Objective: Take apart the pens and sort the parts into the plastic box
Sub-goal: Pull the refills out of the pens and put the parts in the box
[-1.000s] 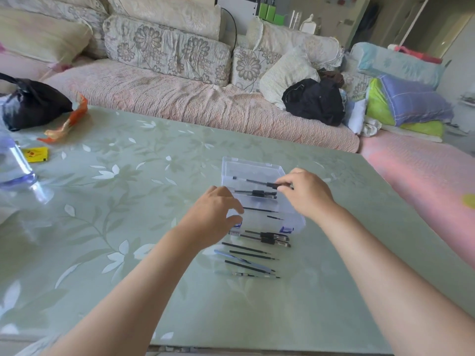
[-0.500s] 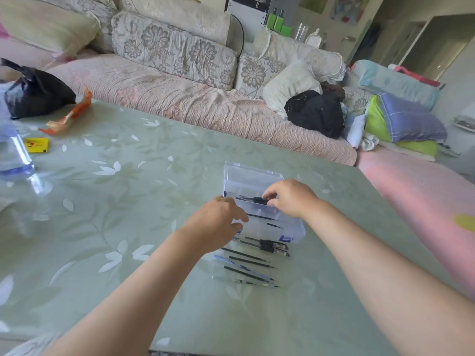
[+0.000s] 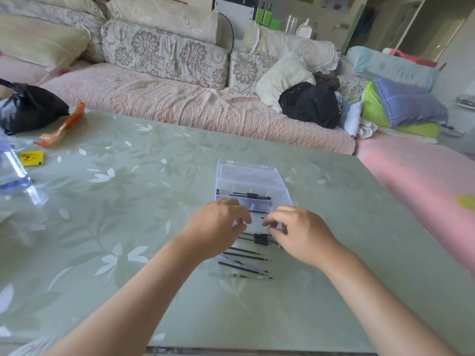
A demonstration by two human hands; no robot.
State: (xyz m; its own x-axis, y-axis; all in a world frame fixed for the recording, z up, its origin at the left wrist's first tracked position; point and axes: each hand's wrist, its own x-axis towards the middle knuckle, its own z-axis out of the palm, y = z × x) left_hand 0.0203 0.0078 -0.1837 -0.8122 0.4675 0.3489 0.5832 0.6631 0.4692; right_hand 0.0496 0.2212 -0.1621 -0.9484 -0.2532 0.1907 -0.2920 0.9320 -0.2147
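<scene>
Centre of frame: your left hand (image 3: 218, 227) and right hand (image 3: 300, 233) hover side by side, close but not touching, at the near edge of the clear plastic box (image 3: 257, 187). The fingers of both hands are curled inward toward each other. Whether either pair pinches a pen part cannot be told, since the fingertips overlap the box wall and blur.

The box sits just above centre on the green floral table (image 3: 128, 201), with its lid (image 3: 246, 170) laid open on the far side. In its far compartment lies a black pen piece (image 3: 250, 196), lengthwise across the box.

Just below the box, between your hands and partly hidden by them, lie pens with black clips (image 3: 261, 239). Below these, thin black refills (image 3: 244, 255) lie in a loose row, roughly parallel, with a clear barrel (image 3: 231, 275) lowest.

Left edge: a clear bottle (image 3: 12, 173), a yellow card (image 3: 32, 158), an orange wrapper (image 3: 64, 127) and a black bag (image 3: 28, 109).

Top: a sofa (image 3: 180, 104) with floral cushions, carrying a black bundle (image 3: 311, 105).
</scene>
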